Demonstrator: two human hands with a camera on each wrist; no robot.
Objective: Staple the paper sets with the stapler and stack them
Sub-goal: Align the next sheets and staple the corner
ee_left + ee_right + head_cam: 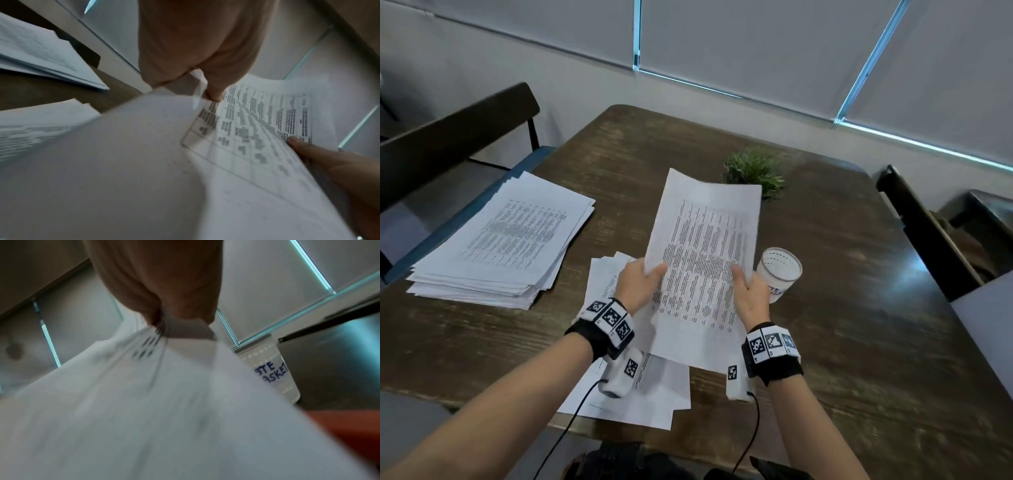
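Observation:
A printed paper set (705, 260) is lifted above the middle of the table, tilted away from me. My left hand (643, 277) pinches its left edge, thumb on top. My right hand (746, 284) pinches its right edge. The left wrist view shows the paper set (257, 129) with my left hand (211, 95) on its edge and the right thumb on the far side. In the right wrist view, my right hand (162, 321) grips the blurred paper set (144, 402). A loose pile of sheets (633, 394) lies under my hands. No stapler is visible.
A tall stack of printed papers (500, 240) sits at the table's left edge. A small white cup (779, 274) lettered in blue stands right beside my right hand. A green plant (755, 171) is behind the held sheets. Dark chairs (448, 137) flank the wooden table (859, 308).

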